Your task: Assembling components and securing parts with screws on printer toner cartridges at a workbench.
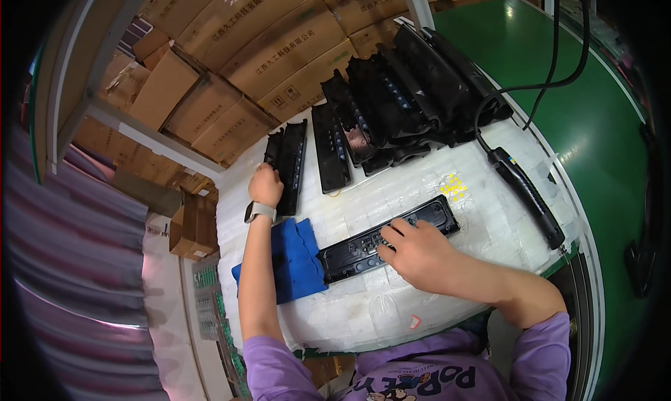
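A long black plastic panel point(349, 257) lies at a slant on the padded white work surface, its ribbed inner side up. Across its middle is my right hand point(419, 254), with bent fingers closed on it; the palm side is hidden. My left hand point(266, 185), wearing a watch on the wrist, reaches farther forward. Its fingers are closed at the near left side of a black plastic housing point(292, 165) that has a row of small bluish parts. A blue cloth point(290, 258) lies under my left forearm and meets the panel's left end.
Several black housings point(405, 93) are piled at the back. A black corded handheld tool point(525, 197) lies at the right, its cable looping above. Yellow dots point(454, 187) mark the padding. Cardboard boxes point(272, 51) are stacked beyond; a green table point(517, 44) adjoins at the right.
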### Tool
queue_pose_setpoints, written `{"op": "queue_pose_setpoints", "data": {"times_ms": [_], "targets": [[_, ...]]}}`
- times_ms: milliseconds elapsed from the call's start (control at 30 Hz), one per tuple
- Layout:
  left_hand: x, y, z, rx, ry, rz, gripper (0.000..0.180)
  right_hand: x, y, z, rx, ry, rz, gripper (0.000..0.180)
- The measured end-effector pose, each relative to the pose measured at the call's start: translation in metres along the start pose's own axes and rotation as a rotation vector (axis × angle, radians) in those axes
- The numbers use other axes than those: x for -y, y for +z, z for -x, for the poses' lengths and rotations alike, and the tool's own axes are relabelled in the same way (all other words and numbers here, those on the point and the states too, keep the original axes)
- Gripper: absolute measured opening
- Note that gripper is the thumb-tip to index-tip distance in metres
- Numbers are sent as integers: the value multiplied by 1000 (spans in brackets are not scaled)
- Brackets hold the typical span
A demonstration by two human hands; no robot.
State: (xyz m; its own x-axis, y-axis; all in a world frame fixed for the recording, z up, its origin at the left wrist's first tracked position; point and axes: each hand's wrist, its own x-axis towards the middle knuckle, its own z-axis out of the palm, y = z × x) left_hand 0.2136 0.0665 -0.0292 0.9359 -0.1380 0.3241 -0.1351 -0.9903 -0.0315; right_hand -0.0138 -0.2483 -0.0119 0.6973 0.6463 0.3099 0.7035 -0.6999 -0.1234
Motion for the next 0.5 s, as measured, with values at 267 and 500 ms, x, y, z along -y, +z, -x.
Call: {"op": "queue_pose_setpoints", "data": {"times_ms": [267, 500], "targets": [[1, -18, 13, -51, 124, 49, 15, 0, 1, 0, 18, -2, -14, 23], [-11, -65, 52, -141, 247, 120, 11, 3, -20, 6, 74, -41, -50, 5]]}}
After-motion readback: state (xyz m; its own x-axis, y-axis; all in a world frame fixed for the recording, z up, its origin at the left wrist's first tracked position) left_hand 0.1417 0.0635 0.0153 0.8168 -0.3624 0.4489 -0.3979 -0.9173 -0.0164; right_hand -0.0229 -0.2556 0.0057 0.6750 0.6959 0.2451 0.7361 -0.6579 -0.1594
